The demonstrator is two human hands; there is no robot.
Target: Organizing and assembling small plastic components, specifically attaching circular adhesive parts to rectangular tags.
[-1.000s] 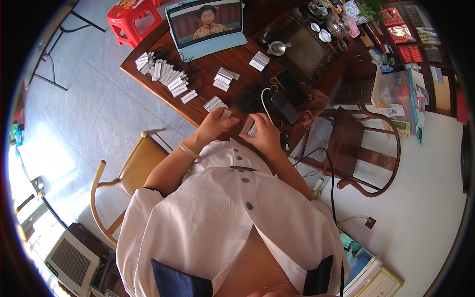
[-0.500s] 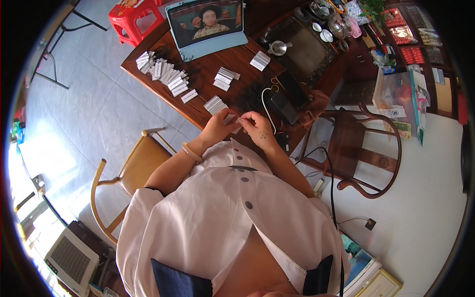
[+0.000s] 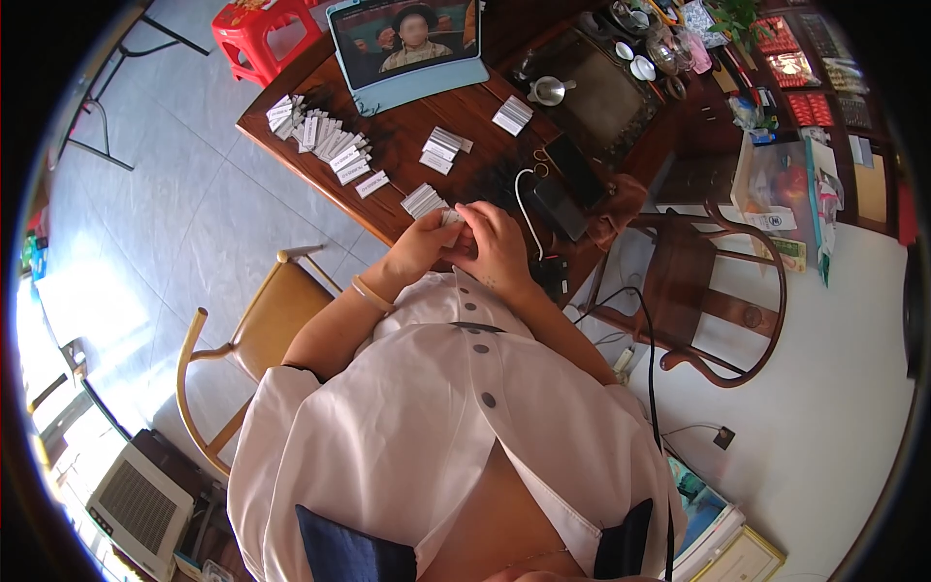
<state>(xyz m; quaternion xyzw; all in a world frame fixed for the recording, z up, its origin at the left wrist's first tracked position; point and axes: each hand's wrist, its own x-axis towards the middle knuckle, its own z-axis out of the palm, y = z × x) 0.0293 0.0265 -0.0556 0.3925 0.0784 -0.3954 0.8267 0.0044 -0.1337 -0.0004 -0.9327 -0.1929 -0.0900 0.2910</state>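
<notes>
Crowding the dark wooden table (image 3: pixel 407 145) (tiled floor (image 3: pixel 175 223) below): white packets (image 3: pixel 325 141).

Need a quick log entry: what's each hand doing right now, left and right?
Left hand: closed on a small white packet.
Right hand: fingers curled at the same packet, pinching it; the exact grip cannot be told.

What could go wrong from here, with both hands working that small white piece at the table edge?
The small white piece is pinched between the left hand and right hand right over the table edge; a slip would likely drop it to the floor. The stack of white slips sits just beside the hands and might get knocked.
</notes>
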